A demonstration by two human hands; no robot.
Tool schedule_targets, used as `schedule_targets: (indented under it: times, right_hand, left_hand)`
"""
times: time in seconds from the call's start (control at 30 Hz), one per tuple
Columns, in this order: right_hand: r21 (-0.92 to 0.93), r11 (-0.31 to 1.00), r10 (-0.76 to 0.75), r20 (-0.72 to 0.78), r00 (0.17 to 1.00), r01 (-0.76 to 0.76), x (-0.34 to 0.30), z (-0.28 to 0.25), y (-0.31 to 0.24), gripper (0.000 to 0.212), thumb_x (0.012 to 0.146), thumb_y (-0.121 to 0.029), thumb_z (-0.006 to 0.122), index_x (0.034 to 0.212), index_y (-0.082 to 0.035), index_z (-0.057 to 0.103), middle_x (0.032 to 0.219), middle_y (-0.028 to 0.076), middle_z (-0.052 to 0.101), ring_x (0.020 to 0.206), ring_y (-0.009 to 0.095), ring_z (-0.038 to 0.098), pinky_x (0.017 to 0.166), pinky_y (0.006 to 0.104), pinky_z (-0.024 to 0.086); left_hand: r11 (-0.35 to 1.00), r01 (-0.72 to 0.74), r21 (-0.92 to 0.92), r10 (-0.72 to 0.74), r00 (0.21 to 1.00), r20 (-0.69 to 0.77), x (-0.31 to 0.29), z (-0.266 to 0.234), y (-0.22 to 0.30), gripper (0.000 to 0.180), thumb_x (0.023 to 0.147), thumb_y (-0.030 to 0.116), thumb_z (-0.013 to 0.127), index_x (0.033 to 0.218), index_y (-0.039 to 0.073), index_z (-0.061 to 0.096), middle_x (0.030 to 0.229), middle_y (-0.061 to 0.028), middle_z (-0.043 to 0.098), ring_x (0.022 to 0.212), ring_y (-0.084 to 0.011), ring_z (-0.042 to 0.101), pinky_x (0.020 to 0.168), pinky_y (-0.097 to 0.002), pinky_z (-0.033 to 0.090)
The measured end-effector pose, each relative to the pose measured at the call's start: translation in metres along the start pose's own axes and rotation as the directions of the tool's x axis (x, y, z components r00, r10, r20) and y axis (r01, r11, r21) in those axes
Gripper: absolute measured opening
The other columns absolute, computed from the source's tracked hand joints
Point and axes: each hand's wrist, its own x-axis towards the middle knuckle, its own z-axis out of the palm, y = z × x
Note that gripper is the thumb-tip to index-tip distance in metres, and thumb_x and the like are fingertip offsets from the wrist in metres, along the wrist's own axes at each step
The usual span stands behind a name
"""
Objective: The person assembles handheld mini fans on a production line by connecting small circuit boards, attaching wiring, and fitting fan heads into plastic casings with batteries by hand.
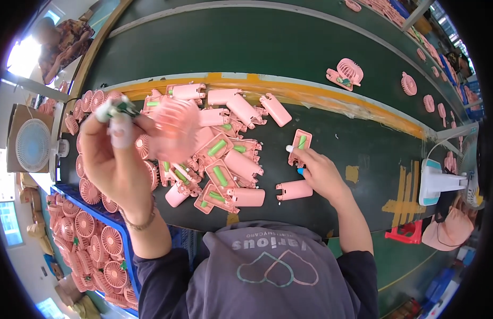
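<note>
My left hand (116, 154) is raised over the left of the bench, its fingers closed on a pink fan head (176, 127) with a ribbed round grille, blurred by motion. A small green circuit board (124, 108) shows at those same fingertips. Farther right, my right hand (322, 173) has its fingers closed around the lower end of a pink handle shell (303, 139) with a green battery cell inside. Beside it lies another pink handle shell (294, 190). White and blue coverings sit on some fingertips. Between my hands spreads a pile of pink handle shells (241, 162), several with green cells.
A blue crate (124, 234) full of pink fan heads (85, 224) stands at the lower left; more fan heads line the bench's left edge. Beyond the yellow-taped ledge (363, 112), pink fan parts (348, 73) lie on a green belt (246, 48). A white desk fan (443, 182) stands right. Another person (63, 45) sits far left.
</note>
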Motion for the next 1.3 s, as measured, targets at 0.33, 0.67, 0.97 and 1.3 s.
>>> schedule_targets:
  times: [0.33,0.67,0.97,1.3]
  right_hand:
    - [0.042,0.999,0.004,0.121,0.993,-0.009,0.009,-0.002,0.009,0.037,0.074,0.005,0.056,0.108,-0.005,0.062,0.103,0.015,0.064,0.091,0.036,0.063,0.078,0.0433,0.052]
    - [-0.329,0.928,-0.177,0.016,0.984,0.173,0.014,-0.002,0.001,0.021,0.074,0.002,0.061,0.094,-0.005,0.060,0.096,0.012,0.058,0.093,0.030,0.061,0.076,0.0383,0.050]
    - [0.901,0.432,0.159,-0.023,0.987,-0.048,-0.013,-0.022,-0.050,0.009,0.093,0.001,0.049,0.099,-0.002,0.056,0.109,0.009,0.057,0.090,0.016,0.060,0.086,0.0314,0.049]
    - [0.914,0.374,0.098,-0.204,0.974,0.154,-0.031,-0.022,-0.094,0.012,0.098,-0.005,0.048,0.108,0.001,0.049,0.099,0.010,0.056,0.075,0.008,0.057,0.056,0.0191,0.048]
  left_hand:
    - [0.967,0.242,-0.083,-0.201,0.917,0.343,-0.064,0.020,0.021,0.016,0.086,-0.004,0.061,0.102,-0.006,0.056,0.093,-0.0145,0.058,0.077,-0.0171,0.060,0.066,-0.0281,0.050]
    - [0.986,0.168,0.016,-0.160,0.896,0.415,-0.069,0.006,0.018,0.019,0.088,0.005,0.060,0.103,-0.005,0.054,0.093,-0.0152,0.055,0.064,-0.0185,0.061,0.049,-0.0223,0.046]
    - [0.892,0.426,0.152,-0.446,0.771,0.455,-0.082,0.033,0.022,0.025,0.084,-0.009,0.058,0.107,0.000,0.062,0.095,-0.0107,0.061,0.078,-0.0176,0.058,0.067,-0.0303,0.050]
    - [0.931,0.201,0.304,-0.363,0.590,0.721,-0.081,0.061,0.011,0.027,0.082,0.010,0.072,0.107,0.005,0.067,0.089,-0.0077,0.053,0.071,-0.0172,0.056,0.061,-0.0295,0.047]
